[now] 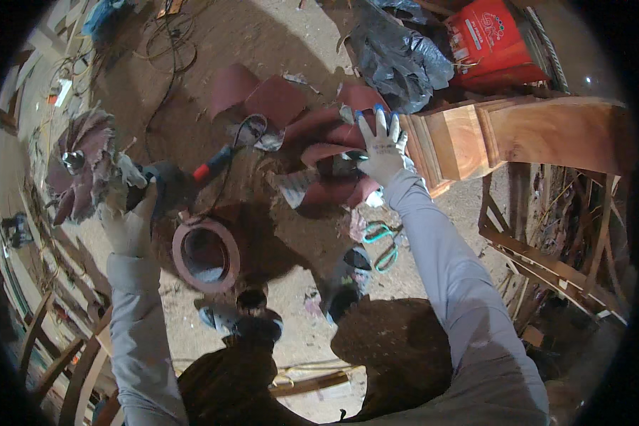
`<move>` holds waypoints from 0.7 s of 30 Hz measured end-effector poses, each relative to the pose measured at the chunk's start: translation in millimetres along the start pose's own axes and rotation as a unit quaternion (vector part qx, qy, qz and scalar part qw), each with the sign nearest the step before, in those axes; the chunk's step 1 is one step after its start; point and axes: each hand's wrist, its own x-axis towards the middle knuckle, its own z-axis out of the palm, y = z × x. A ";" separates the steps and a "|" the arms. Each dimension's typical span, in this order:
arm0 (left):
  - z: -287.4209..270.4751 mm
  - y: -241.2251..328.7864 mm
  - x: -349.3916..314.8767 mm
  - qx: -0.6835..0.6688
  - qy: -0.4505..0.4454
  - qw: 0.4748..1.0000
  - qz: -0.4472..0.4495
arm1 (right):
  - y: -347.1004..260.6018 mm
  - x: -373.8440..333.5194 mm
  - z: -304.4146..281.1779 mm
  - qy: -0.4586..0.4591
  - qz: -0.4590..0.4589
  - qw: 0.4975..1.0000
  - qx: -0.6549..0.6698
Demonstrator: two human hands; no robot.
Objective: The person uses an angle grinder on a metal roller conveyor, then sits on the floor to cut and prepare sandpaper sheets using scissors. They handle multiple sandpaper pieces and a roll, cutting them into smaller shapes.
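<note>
My left hand (129, 226), gloved, is closed around an angle grinder (174, 186) with a dark body and a red band. A ragged, brownish-red sanding flap wheel (85, 167) is mounted on its end. My right hand (385, 150), in a pale glove with blue fingertips, has its fingers spread at the near end of a stepped wooden piece (468, 142). Whether it presses on the wood or hovers cannot be made out. Curled strips of reddish sandpaper (319, 128) lie just left of that hand. Teal-handled scissors (383, 248) rest on the ground below it.
A roll of reddish abrasive (179, 255) sits on the ground between my arms. Black plastic (397, 60) and a red container (493, 42) are at the far right. The grinder's cord (165, 92) runs across the dirt. Wooden frames (554, 266) stand at right; curved wooden pieces (74, 383) at lower left.
</note>
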 end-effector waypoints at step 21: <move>-10.1 -81.2 57.8 0.534 -0.133 0.745 0.378 | 57.1 78.6 -200.8 0.584 -0.154 0.771 0.203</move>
